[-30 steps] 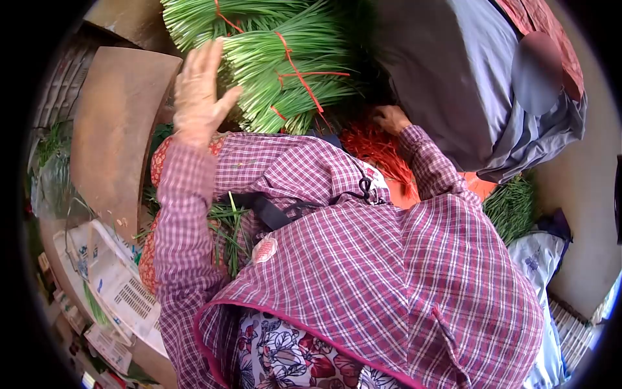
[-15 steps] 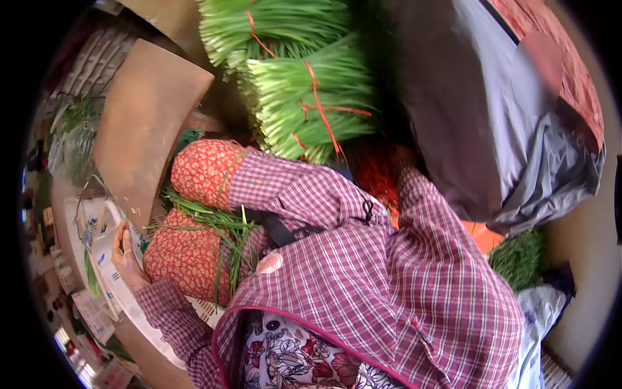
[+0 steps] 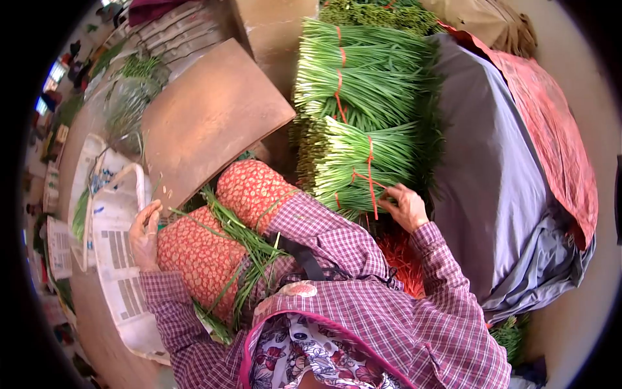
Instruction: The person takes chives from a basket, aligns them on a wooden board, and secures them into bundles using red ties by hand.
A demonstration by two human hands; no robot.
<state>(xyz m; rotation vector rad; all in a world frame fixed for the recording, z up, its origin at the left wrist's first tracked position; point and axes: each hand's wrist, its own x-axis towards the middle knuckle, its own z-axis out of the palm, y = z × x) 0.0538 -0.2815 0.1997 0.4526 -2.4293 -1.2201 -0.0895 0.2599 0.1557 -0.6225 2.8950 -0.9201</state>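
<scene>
My right hand point(image 3: 407, 207) is at the lower right edge of the nearest bundle of long green stalks point(image 3: 372, 159), which look like garlic shoots or chives. Its fingers are pinched at the loose end of the red tie point(image 3: 370, 170) around that bundle. My left hand point(image 3: 145, 236) is raised beside my left knee, between the tilted brown board point(image 3: 214, 117) and the white plastic basket point(image 3: 123, 272). Its fingers are apart and slightly bent, with nothing visible in them. Loose green stalks point(image 3: 243, 240) lie across my lap over the red patterned sleeve covers.
More tied bundles point(image 3: 363, 71) are stacked beyond the nearest one. Red strings point(image 3: 402, 262) lie in a heap below my right forearm. A grey cover point(image 3: 479, 168) and a red cloth point(image 3: 551, 136) drape over something on the right. Bagged greens point(image 3: 133, 104) stand at the left.
My view has shifted, bringing more of the bundles into sight. My right hand, hidden low behind my clothing before, has come up to the red tie. My left hand remains beside the basket.
</scene>
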